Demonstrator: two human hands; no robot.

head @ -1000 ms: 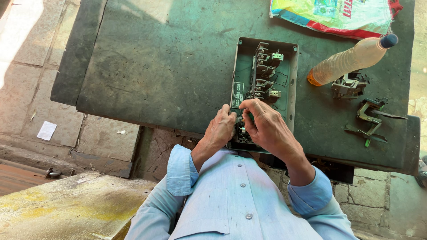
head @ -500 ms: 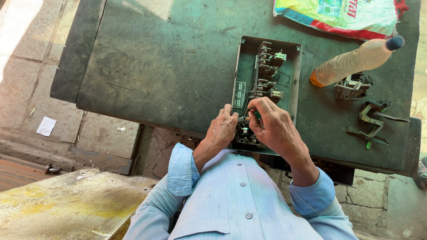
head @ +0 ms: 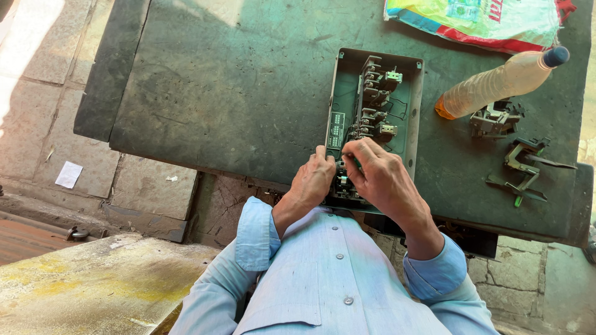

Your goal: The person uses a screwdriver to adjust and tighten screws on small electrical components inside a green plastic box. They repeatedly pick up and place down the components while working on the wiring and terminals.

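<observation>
An open green metal switch box (head: 413,105) lies on a dark worn table (head: 236,93), its near end at the table's front edge. Inside it sit several grey terminal blocks and contacts (head: 375,99). My left hand (head: 313,180) rests on the box's near left edge, fingers curled over the rim. My right hand (head: 382,177) covers the near end of the box, fingertips pressed on a small metal part (head: 341,180) between both hands. What exactly the fingers pinch is hidden.
A lying plastic bottle (head: 496,84) with a blue cap, loose metal switch parts (head: 496,119) and a bent bracket (head: 524,167) sit to the right. A colourful sack (head: 484,22) lies at the far right. Stone floor (head: 37,74) lies left.
Both hands stayed at the box's near end; the right hand's fingers shifted slightly over the small part. The view drifted a little.
</observation>
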